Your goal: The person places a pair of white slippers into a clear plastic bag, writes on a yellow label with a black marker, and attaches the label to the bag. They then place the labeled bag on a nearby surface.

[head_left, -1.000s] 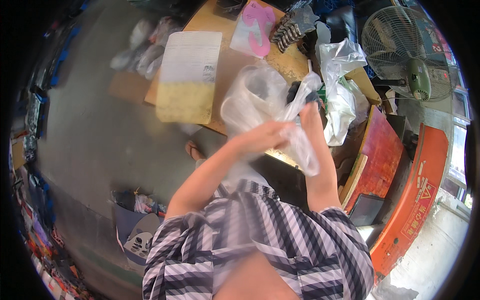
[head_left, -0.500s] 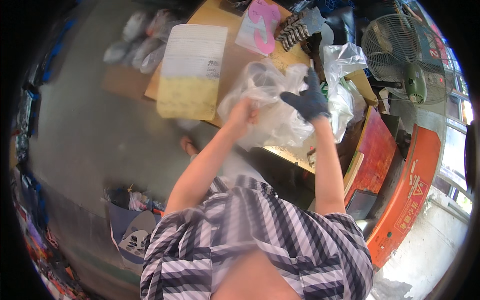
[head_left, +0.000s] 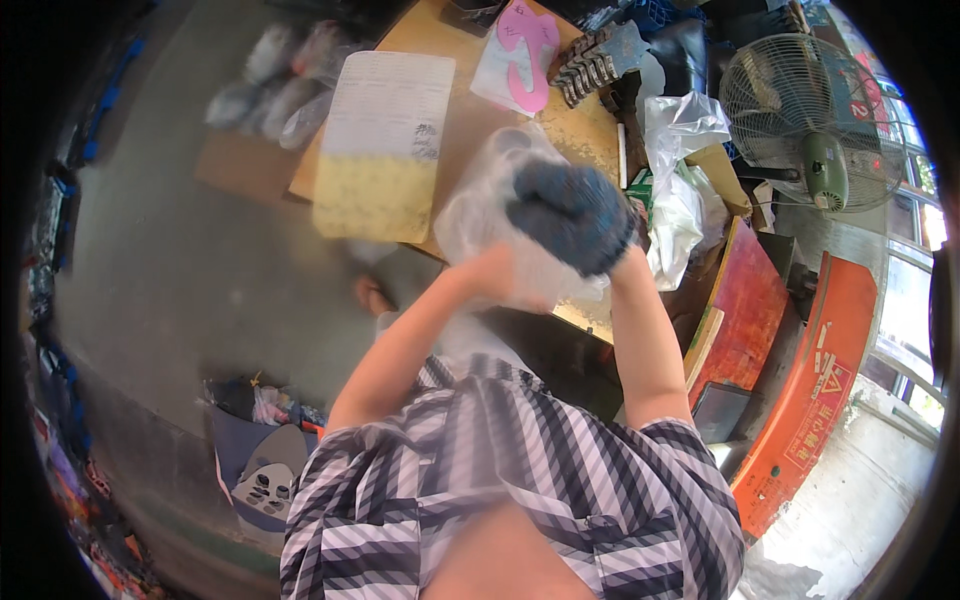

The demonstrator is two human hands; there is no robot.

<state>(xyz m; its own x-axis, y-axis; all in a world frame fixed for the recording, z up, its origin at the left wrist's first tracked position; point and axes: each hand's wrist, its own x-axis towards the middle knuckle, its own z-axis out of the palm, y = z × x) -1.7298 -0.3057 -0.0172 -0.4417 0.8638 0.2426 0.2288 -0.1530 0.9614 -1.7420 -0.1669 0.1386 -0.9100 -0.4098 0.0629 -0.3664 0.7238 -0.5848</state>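
A crumpled clear plastic bag (head_left: 470, 205) is between my hands above the front edge of the wooden table. Through its far end shows a round, ring-like shape (head_left: 516, 143); I cannot tell what it is. My bare left hand (head_left: 508, 277) holds the bag's near side, its fingers blurred and partly behind the plastic. My right hand (head_left: 575, 215), in a dark blue knit glove, is closed with curled fingers on the bag's right side and covers much of it.
On the table (head_left: 590, 135) lie a white-and-yellow sheet (head_left: 385, 150), a pink cut-out pattern (head_left: 530, 60) and a row of metal pieces (head_left: 597, 65). Shiny plastic (head_left: 682, 225), a fan (head_left: 822, 165) and an orange panel (head_left: 815, 400) stand at right. Bags (head_left: 290, 90) lie far left.
My gloved right hand has gone from spread fingers to curled ones, moving left and nearer over the bag. My left hand has moved slightly right and nearer, along the bag's lower side.
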